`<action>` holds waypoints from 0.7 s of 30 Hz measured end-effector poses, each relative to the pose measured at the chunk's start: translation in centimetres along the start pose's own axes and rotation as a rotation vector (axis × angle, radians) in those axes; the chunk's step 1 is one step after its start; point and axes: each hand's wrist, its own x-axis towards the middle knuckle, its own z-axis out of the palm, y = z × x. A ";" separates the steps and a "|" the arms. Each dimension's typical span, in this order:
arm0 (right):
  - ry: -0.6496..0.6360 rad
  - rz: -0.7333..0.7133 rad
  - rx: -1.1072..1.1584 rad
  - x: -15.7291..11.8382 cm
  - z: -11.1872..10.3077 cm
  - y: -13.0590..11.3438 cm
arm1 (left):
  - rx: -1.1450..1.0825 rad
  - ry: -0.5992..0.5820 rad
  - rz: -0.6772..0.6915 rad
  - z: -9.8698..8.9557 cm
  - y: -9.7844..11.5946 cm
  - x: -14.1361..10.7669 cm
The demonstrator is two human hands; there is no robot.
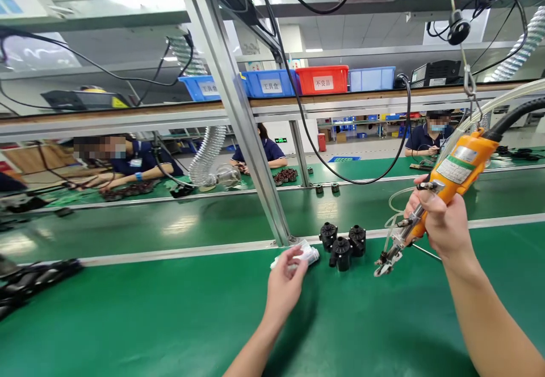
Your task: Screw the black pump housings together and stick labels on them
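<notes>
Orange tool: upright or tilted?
Tilted: the orange tool slants in the right hand, metal tip lower and further left than its body.

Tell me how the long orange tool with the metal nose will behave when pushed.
The long orange tool with the metal nose likely feels lighter hung from its silver metal hook, and would probably swing if pushed. The thick black cable joined at its end may tug.

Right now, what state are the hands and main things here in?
Orange tool: slanting, tip downward
Right hand: closed around that tool
White item: lying on the green bench
Left hand: fingers curled over that item; grip unclear
Three black parts: standing, clustered
Red bin: upright, contents hidden
Black cable: hanging in a loop
</notes>
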 end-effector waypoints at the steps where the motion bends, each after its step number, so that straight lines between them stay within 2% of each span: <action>1: 0.010 0.016 0.011 0.3 0.0 0.5 | 0.064 0.047 -0.003 -1.0 -0.5 1.1; 3: 0.032 0.041 -0.023 0.8 0.0 1.6 | 0.163 0.098 -0.050 -2.8 -1.7 3.0; 5: 0.032 0.066 -0.065 1.2 0.0 2.6 | 0.217 0.098 -0.105 -3.9 -3.0 4.1; 8: -0.012 0.096 -0.117 1.6 -0.2 3.8 | 0.223 0.017 -0.153 -4.4 -4.3 4.4; 10: -0.048 0.110 -0.140 1.7 -0.3 4.4 | 0.208 -0.032 -0.141 -4.2 -4.5 4.0; 15: -0.109 0.149 -0.216 1.8 -0.1 5.0 | 0.019 -0.076 0.000 -3.3 -2.9 3.0; 21: -0.108 0.170 -0.256 1.7 0.1 4.7 | -0.237 -0.006 0.133 -2.7 -0.2 2.4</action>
